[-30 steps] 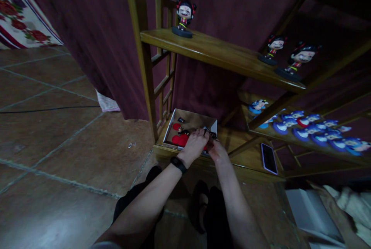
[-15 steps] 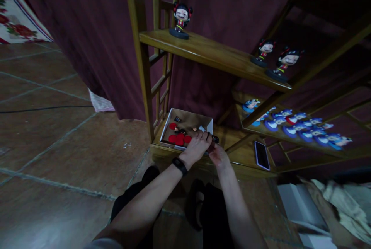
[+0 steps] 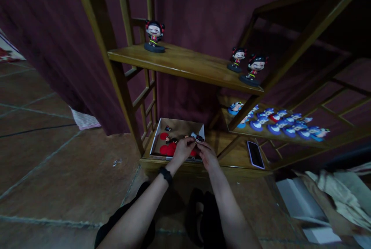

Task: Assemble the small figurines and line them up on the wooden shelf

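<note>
Head view: open box (image 3: 180, 126) on lower shelf (image 3: 239, 154) holds red pieces (image 3: 164, 149), dark parts (image 3: 171, 140); left hand (image 3: 182, 150), right hand (image 3: 208, 154) pinch small dark piece (image 3: 199, 138).

At twelve o'clock, the shelf (image 3: 188, 65) is smooth varnished wood with a soft gloss, the curtain (image 3: 199, 9) behind it dull, matt cloth. The figure (image 3: 154, 31) at eleven looks like shiny plastic. At six, the box (image 3: 182, 124) looks like matt cardboard, its red discs (image 3: 164, 150) flat in finish. At four, the phone (image 3: 255, 155) has a smooth, glassy screen.
</note>
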### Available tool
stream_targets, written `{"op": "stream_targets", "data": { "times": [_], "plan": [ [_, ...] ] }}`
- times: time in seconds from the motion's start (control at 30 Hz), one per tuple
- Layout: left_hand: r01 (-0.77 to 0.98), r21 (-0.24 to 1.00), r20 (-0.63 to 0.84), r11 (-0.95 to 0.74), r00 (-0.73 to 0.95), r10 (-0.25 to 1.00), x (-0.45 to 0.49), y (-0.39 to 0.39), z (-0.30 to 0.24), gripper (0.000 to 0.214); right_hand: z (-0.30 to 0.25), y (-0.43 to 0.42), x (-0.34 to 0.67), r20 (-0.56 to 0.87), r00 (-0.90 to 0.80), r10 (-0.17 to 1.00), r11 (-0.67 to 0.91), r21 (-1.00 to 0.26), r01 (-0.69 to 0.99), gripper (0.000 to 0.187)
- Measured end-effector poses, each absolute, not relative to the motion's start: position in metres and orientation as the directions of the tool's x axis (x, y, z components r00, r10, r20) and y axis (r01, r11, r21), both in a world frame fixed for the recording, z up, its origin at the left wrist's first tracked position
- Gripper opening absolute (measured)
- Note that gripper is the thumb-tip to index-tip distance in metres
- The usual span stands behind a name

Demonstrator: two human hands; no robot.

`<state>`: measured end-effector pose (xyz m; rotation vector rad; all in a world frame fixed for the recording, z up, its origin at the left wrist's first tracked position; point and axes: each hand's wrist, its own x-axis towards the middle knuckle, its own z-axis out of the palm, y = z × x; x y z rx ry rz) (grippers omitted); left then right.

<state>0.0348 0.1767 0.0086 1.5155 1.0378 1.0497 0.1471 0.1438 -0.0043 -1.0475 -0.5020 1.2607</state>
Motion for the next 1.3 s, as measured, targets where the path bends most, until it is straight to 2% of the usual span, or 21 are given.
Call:
{"op": "stream_targets", "data": {
  "times": [0.07,0.17,0.27,0.37,0.7,0.87,1.3],
  "plan": [
    [-0.062,0.998,0.023,-0.008,0.241,0.97,0.033,0.181,0.005,0.009,-0.003,0.146,0.145,-0.201,0.28,0.939,-0.047,-0.88,-0.472,0.015],
    [-0.256,0.944,-0.148,0.206,0.227,0.963,0.03,0.183,0.002,0.011,-0.002,0.149,0.142,-0.178,0.28,0.943,-0.046,-0.907,-0.419,0.018],
    [-0.376,0.857,-0.271,0.352,0.252,0.929,0.026,0.187,-0.002,0.018,-0.002,0.152,0.139,-0.182,0.287,0.94,-0.056,-0.915,-0.399,0.021],
    [-0.431,0.797,-0.327,0.423,0.28,0.902,0.023,0.191,-0.003,0.017,-0.002,0.156,0.138,-0.195,0.295,0.936,-0.073,-0.923,-0.379,0.023],
    [-0.425,0.777,-0.4,0.464,0.236,0.886,0.023,0.188,0.009,0.013,0.003,0.158,0.14,-0.318,0.267,0.91,-0.197,-0.896,-0.397,0.016],
    [-0.407,0.783,-0.406,0.471,0.239,0.882,0.023,0.189,0.005,0.012,0.006,0.155,0.141,-0.35,0.234,0.907,-0.23,-0.876,-0.423,0.018],
    [-0.379,0.793,-0.394,0.477,0.277,0.876,0.023,0.188,0.008,0.012,0.004,0.155,0.142,-0.338,0.179,0.924,-0.219,-0.852,-0.475,0.023]
  ]
}}
